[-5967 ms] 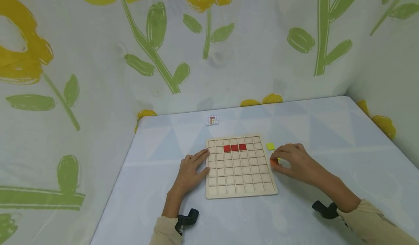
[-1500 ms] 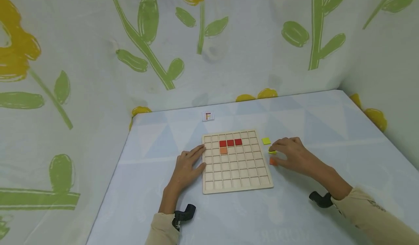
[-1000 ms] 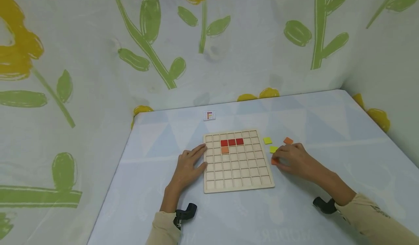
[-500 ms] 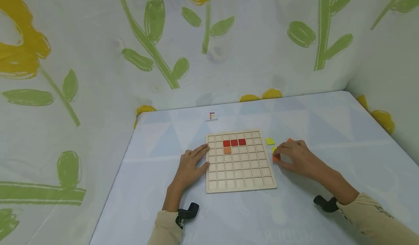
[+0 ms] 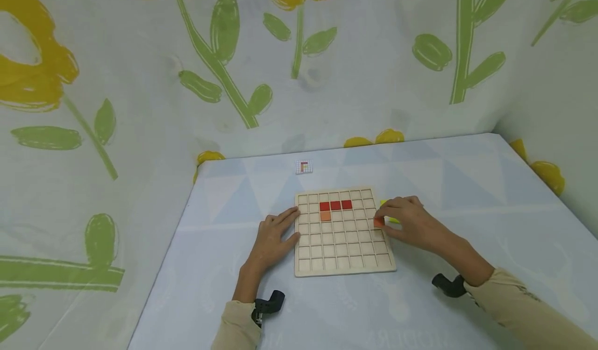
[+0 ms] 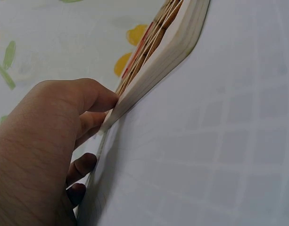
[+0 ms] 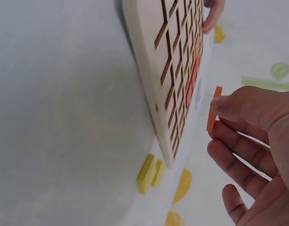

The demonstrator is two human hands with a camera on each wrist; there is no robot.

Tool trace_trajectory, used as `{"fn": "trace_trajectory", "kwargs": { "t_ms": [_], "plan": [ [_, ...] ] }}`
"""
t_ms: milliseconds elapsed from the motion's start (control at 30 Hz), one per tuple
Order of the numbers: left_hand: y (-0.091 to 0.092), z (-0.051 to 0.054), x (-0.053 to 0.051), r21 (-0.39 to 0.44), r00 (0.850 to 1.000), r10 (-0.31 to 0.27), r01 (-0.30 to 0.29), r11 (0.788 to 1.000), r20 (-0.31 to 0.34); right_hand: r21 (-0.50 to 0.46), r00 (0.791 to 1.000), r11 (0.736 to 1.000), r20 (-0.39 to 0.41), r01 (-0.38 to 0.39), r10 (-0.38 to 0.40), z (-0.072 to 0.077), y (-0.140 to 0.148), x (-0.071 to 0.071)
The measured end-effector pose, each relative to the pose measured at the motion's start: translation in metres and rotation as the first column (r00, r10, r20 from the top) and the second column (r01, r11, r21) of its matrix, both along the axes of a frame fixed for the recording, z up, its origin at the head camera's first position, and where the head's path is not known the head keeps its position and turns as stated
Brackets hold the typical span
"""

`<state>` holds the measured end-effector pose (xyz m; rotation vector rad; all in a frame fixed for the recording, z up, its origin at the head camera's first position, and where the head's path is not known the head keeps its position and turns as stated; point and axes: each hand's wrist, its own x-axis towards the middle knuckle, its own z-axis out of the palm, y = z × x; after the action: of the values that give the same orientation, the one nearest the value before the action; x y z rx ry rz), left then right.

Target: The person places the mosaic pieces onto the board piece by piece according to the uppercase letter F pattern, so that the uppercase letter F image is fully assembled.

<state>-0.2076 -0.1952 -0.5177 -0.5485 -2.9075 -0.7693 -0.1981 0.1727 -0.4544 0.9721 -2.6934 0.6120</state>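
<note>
A wooden grid board [image 5: 344,236] lies on the table, with three red tiles [image 5: 335,205] side by side in its upper part and an orange tile [image 5: 325,216] just below the leftmost one. My right hand [image 5: 413,223] pinches another orange tile [image 5: 379,222] between thumb and fingers over the board's right edge; the right wrist view shows that tile [image 7: 214,109] on edge, clear of the board [image 7: 151,89]. My left hand [image 5: 272,241] touches the board's left edge with thumb and fingertips; in the left wrist view the hand [image 6: 50,127] meets the board's side [image 6: 158,66].
Two yellow tiles [image 7: 145,174] lie on the table beyond the board's right edge, partly behind my right hand in the head view. A small card with a coloured grid pattern [image 5: 304,166] lies behind the board. A flower-printed cloth wall [image 5: 355,80] rises behind the table.
An orange tile has been put under the leftmost red one since the oldest frame. My right hand has picked up another orange tile from beside the board and moved it left over the edge.
</note>
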Motion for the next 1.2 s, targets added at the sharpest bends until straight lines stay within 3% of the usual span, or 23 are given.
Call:
{"fn": "trace_trajectory", "kwargs": {
  "t_ms": [133, 400, 667, 1200],
  "plan": [
    [-0.001, 0.001, 0.0, 0.009, 1.0, -0.01, 0.01, 1.0, 0.011, -0.004, 0.999, 1.0, -0.032, -0.031, 0.03, 0.002, -0.009, -0.004],
    [0.0, 0.003, 0.003, 0.015, 1.0, -0.006, 0.006, 1.0, 0.011, -0.002, 0.999, 0.999, 0.023, -0.037, 0.037, 0.005, -0.026, -0.01],
    [-0.001, 0.001, 0.001, 0.016, 1.0, -0.005, 0.005, 1.0, 0.0, -0.018, 0.996, 0.996, -0.019, -0.083, 0.083, 0.003, -0.039, -0.016],
    [-0.001, 0.003, 0.001, 0.01, 1.0, -0.009, 0.009, 1.0, -0.001, -0.015, 0.996, 0.996, -0.004, -0.089, 0.089, 0.003, -0.051, -0.018]
  ]
}}
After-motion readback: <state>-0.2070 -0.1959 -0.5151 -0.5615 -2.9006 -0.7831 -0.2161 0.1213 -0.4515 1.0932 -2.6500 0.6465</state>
